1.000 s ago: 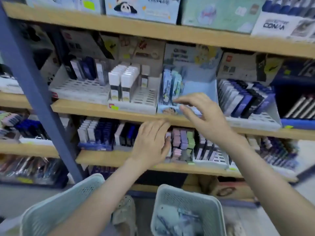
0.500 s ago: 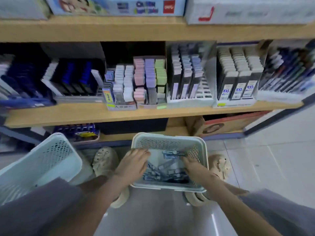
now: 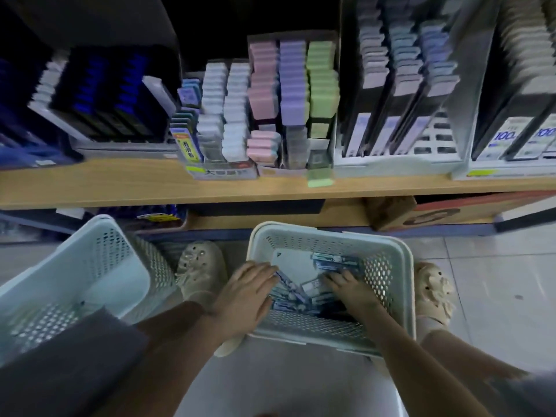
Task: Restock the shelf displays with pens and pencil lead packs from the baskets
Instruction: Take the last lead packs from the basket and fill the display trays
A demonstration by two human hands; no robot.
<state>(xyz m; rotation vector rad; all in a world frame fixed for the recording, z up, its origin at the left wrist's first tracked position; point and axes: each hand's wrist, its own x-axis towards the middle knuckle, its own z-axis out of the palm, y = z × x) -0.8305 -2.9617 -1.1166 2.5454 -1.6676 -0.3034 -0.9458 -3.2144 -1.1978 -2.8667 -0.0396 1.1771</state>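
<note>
A pale mesh basket point(image 3: 331, 236) stands on the floor between my feet, holding several blue-and-white packs point(image 3: 302, 291). My left hand point(image 3: 245, 296) reaches over the basket's left wall, its straight fingers lying on a blue pack. My right hand point(image 3: 352, 291) is inside the basket on the right, fingers down among the packs; blur hides whether they grip one. Above, on the wooden shelf point(image 3: 120, 188), stand displays of pastel pink, purple and green packs point(image 3: 293, 94) and a tray of grey and black packs point(image 3: 400, 115).
A second pale basket point(image 3: 90, 266) sits tilted at the left. One green pack point(image 3: 319, 176) overhangs the shelf's front edge. My beige shoes point(image 3: 200, 266) flank the centre basket. A cardboard box point(image 3: 391, 212) lies under the shelf on the right.
My view dropped from the upper shelves to the floor. Both hands came down from the shelf displays into the centre basket and now sit deeper among the packs.
</note>
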